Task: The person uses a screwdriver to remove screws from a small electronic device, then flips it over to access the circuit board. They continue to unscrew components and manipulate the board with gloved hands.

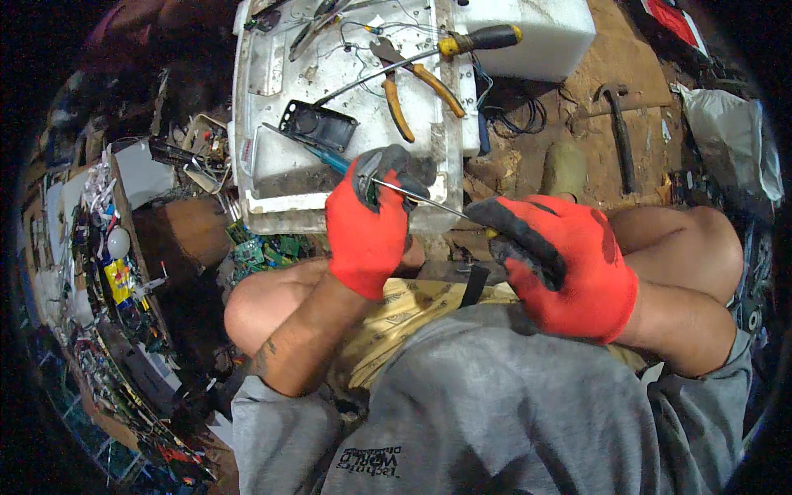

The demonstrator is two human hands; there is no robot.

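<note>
Both my hands wear red gloves with dark grey palms. My right hand is closed around a screwdriver, and a bit of its yellow handle shows between the fingers. Its thin metal shaft slants up and left to my left hand. That hand is closed on a small dark piece that I cannot make out. A blue strip sticks out beyond its fingers. Just past it, a black plastic housing lies on the white board.
Orange-handled pliers and a long yellow-and-black screwdriver rest on the board, with loose wires. A white foam block stands at its right. Farther right lies a hammer. Green circuit boards and mixed scrap fill the left.
</note>
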